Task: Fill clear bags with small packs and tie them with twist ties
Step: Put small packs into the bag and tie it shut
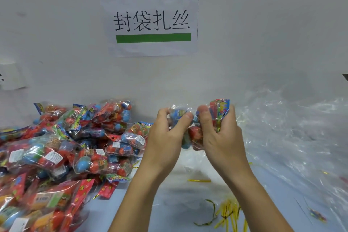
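- Left hand [165,134] and right hand [220,134] raised at frame centre, both grips curled tight around one clear plastic bag stuffed with small colourful packs [195,134].
- Bag held above the pale blue worktop [169,203], between the two hands.
- Heap of filled clear bags of red and blue packs [66,147] at left of frame.
- Bundle of yellow twist ties [228,213] lower centre; one loose yellow twist tie [199,180] just above it.
- Pile of empty clear bags [293,137] at right.
- White paper sign with green bars [150,17] on wall, upper centre.
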Motion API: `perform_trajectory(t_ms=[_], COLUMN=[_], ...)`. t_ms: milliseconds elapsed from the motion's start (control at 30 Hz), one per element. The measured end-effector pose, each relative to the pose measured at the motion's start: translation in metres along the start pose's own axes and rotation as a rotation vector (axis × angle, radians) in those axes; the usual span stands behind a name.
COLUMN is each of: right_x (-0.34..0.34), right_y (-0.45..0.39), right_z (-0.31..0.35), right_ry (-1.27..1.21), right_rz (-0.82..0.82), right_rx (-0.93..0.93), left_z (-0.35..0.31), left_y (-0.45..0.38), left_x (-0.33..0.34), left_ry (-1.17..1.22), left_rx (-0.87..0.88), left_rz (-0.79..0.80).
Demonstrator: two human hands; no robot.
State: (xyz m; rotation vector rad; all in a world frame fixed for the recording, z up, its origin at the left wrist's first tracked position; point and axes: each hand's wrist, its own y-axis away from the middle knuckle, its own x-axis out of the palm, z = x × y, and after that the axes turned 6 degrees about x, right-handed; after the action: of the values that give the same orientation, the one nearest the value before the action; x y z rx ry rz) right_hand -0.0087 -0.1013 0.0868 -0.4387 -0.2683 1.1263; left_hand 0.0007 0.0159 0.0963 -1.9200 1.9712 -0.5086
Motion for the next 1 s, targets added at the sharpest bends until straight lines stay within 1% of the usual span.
perform_trajectory(t_ms=[100, 133, 200, 267, 300, 400, 467, 533, 567, 633, 667, 733, 767, 800, 833, 933, 967, 1000], right_x=[0.005, 0.008, 0.014, 0.02, 0.021, 0.019, 0.015, 0.011, 0.009, 0.004, 0.001, -0.008, -0.015, -0.023, -0.031, -0.059, -0.067, -0.073], right_y=[0.004, 0.005, 0.01, 0.016, 0.018, 0.018, 0.015, 0.012, 0.011, 0.008, 0.005, -0.001, -0.005, -0.009, -0.013, -0.022, -0.024, -0.025], right_z=[0.001, 0.002, 0.003, 0.005, 0.006, 0.01, 0.012, 0.01, 0.009, 0.005, 0.004, 0.002, 0.001, 0.0, -0.001, -0.003, -0.003, -0.002], right_ry=[0.034, 0.037, 0.021, -0.044, -0.096, -0.253, -0.244, -0.206, -0.195, -0.192, -0.192, -0.189, -0.185, -0.177, -0.167, -0.118, -0.081, -0.032], right_rz=[0.006, 0.02, 0.078, 0.167, 0.209, 0.321, 0.356, 0.339, 0.323, 0.294, 0.276, 0.222, 0.186, 0.152, 0.128, 0.137, 0.164, 0.204], right_rx=[-0.029, -0.034, -0.023, 0.052, 0.113, 0.273, 0.284, 0.257, 0.247, 0.239, 0.239, 0.247, 0.258, 0.271, 0.281, 0.31, 0.322, 0.333], left_z=[0.0, 0.0, 0.002, 0.002, 0.002, 0.005, 0.005, 0.005, 0.004, 0.003, 0.004, 0.009, 0.008, 0.008, 0.008, 0.013, 0.017, 0.021], left_y=[0.001, 0.002, 0.002, 0.003, 0.004, 0.003, 0.002, 0.001, 0.001, 0.002, 0.002, -0.001, -0.002, -0.003, -0.004, 0.002, 0.003, 0.004], left_x=[0.005, 0.008, 0.011, 0.01, 0.009, 0.005, 0.006, 0.007, 0.007, 0.003, -0.001, -0.012, -0.018, -0.026, -0.035, -0.05, -0.051, -0.049], left_ry=[-0.01, -0.048, -0.142, -0.22, -0.252, -0.297, -0.214, -0.113, -0.088, -0.116, -0.172, -0.329, -0.371, -0.404, -0.458, -0.754, -0.829, -0.888], left_rx=[-0.029, -0.016, 0.047, 0.11, 0.139, 0.184, 0.15, 0.111, 0.092, 0.076, 0.079, 0.077, 0.053, 0.019, -0.009, -0.129, -0.152, -0.14], left_rz=[-0.053, -0.107, -0.266, -0.388, -0.414, -0.413, -0.341, -0.249, -0.195, -0.071, -0.022, -0.002, 0.005, 0.045, 0.135, 0.515, 0.57, 0.568])
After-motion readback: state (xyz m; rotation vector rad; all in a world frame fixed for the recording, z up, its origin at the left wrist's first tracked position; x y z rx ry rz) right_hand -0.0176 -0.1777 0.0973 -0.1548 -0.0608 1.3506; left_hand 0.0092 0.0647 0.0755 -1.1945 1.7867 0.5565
